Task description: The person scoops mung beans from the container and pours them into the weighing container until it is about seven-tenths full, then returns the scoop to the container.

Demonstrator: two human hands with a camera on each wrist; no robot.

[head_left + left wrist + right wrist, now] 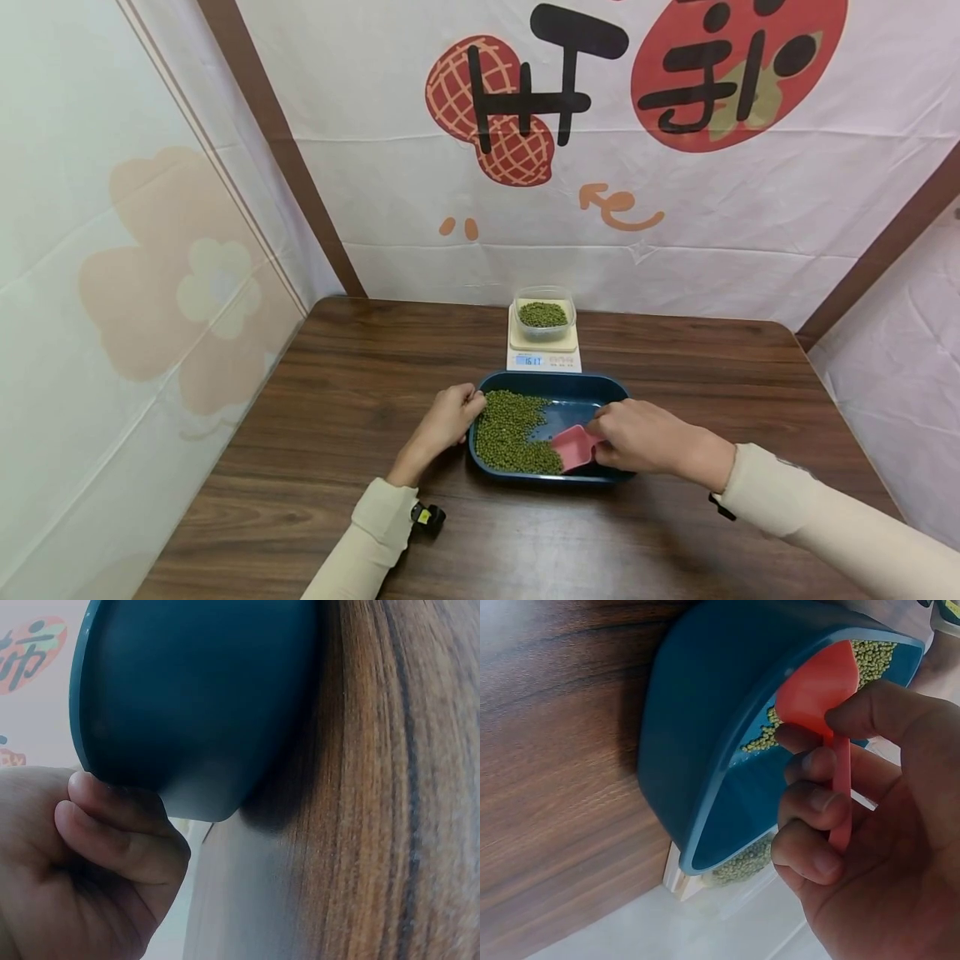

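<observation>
A dark blue tray (553, 480) holds green beans, mung beans by their look (513, 433), heaped toward its left side. At the tray's left end my left hand (453, 414) grips the rim, its fingers curled, as the left wrist view shows with the hand (97, 847) at the tray wall (202, 697). My right hand (641, 435) holds a pink scoop (573, 447) by the handle, its front edge at the beans. In the right wrist view the fingers wrap round the scoop's handle (841, 787), and its bowl is inside the tray.
Behind the tray stands a cream kitchen scale (522, 343) with a lit display. A clear plastic container (543, 333) with some of the same beans sits on it. The wooden table (337, 433) meets a printed cloth backdrop (420, 275) at the back.
</observation>
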